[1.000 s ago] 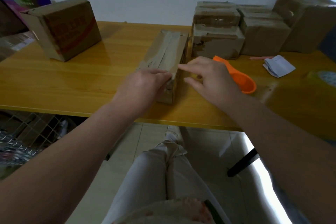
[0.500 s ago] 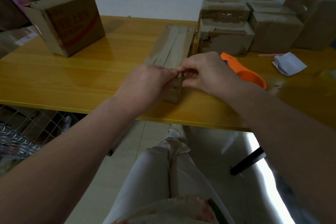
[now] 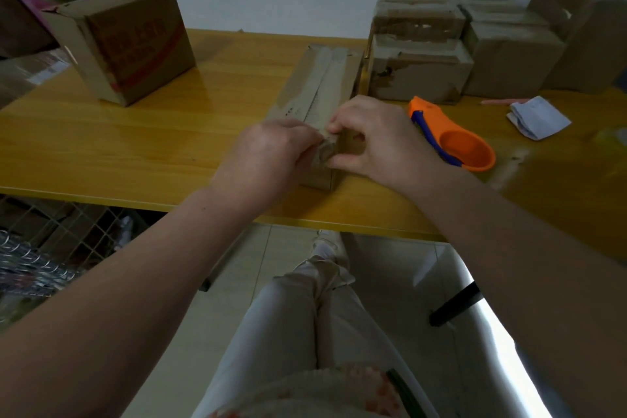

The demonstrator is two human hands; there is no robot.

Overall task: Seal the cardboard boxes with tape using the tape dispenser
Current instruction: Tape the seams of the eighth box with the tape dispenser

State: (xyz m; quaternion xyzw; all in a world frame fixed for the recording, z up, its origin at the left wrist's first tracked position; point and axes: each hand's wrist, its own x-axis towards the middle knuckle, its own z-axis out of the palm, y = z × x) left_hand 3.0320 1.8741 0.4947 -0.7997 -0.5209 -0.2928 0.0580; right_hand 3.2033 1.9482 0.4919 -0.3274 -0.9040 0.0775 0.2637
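Surveying from the largest item down: the yellow wooden table [image 3: 135,146] carries all the work. At its back right stands a stack of brown boxes [image 3: 420,54], closed, with glossy bands that appear to be tape, though blur prevents confirmation. At back left sits a printed box [image 3: 135,44], tilted relative to the table edge, with a flap raised at its upper left corner; it is judged not yet sealed.

The narrow box [image 3: 322,78] lies in the middle of the table, running lengthwise away from the person, its near end close to the front edge. A pale strip runs along its top seam, so the long seam is judged to be taped.

Both hands are at that near end. The left hand [image 3: 268,156] has its fingers curled onto the end, holding it; the fingertips are partly hidden. The right hand [image 3: 383,139] pinches the near top corner between forefinger and thumb. The step in hand appears to be pressing the tape tail down over the end face.

The orange tape dispenser [image 3: 454,139] lies on the table just beside the right hand, unheld. A folded white paper [image 3: 537,115] lies further right.

Assessment: this box is nearly finished; at least the printed box remains.
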